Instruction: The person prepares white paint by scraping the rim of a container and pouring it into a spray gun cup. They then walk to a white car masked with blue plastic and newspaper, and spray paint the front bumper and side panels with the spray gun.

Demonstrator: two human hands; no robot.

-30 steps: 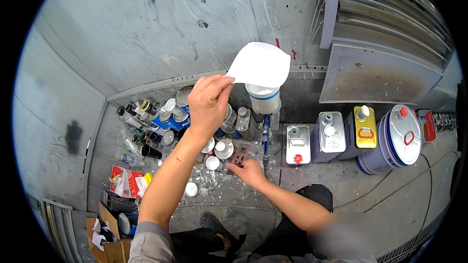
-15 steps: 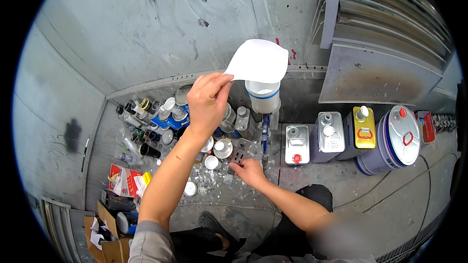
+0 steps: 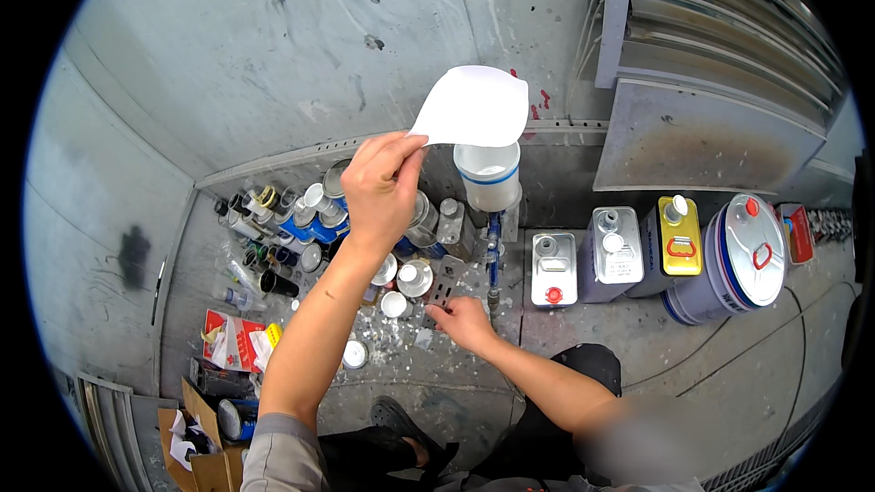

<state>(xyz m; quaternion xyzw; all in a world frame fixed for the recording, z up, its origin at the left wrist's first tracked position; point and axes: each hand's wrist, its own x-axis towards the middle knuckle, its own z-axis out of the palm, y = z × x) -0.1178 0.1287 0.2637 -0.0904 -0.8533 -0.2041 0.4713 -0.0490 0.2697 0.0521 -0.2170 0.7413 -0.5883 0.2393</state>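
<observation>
Lengthwise rightward, the white sheet (image 3: 474, 107)

The thin paper sheet (image 3: 474, 107) is plain white; the flat slotted plate (image 3: 446, 279) is grey. A translucent whitish round cup (image 3: 488, 189) carries a blue band. On the right, a gold-topped rectangular can (image 3: 681, 264) has a red handle. The far pale-grey wall (image 3: 273, 59) shows red streaks.

Far rim of the white cup (image 3: 488, 189) behind the white sheet (image 3: 474, 107), right sleeve (image 3: 643, 446) blurry, probably gray.
</observation>
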